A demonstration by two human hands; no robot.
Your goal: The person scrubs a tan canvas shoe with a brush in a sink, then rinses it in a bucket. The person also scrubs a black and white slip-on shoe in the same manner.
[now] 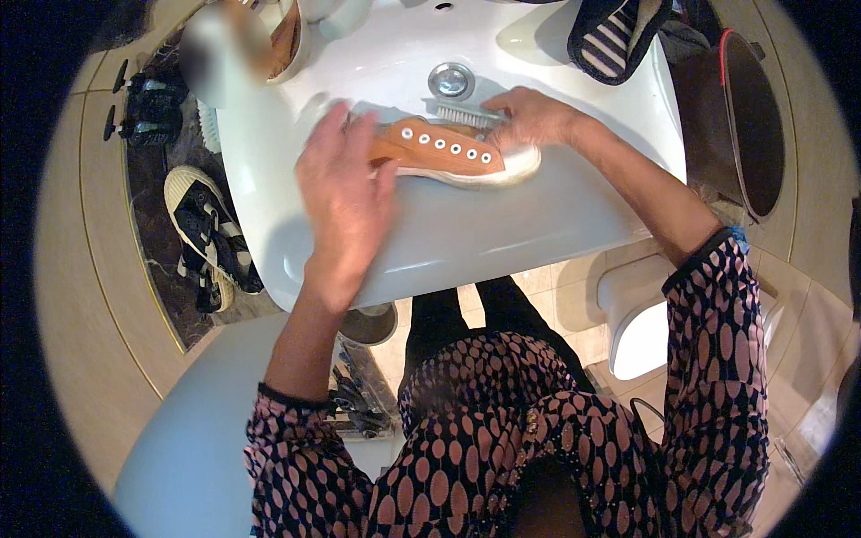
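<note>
An orange canvas shoe (437, 154) with a row of white-ringed eyelets and a white toe lies on its side in the white sink (395, 255), its toe to the right. My left hand (348, 193) is at the heel end, thumb apart from the stretched fingers; motion smears it. Over the toe end, my right hand (540, 123) has its fingers closed on the end of a scrubbing brush (466, 115) with white bristles. Its thumb is largely hidden. The brush lies along the shoe's far side, just below the metal drain (450, 81).
A striped dark slipper (606, 47) rests at the sink's far right. Black-and-white sneakers (208, 231) and black bottles (152, 109) occupy the dark counter at left. Another white-bristled brush (208, 125) is by the left rim. A dark bin (749, 134) stands right.
</note>
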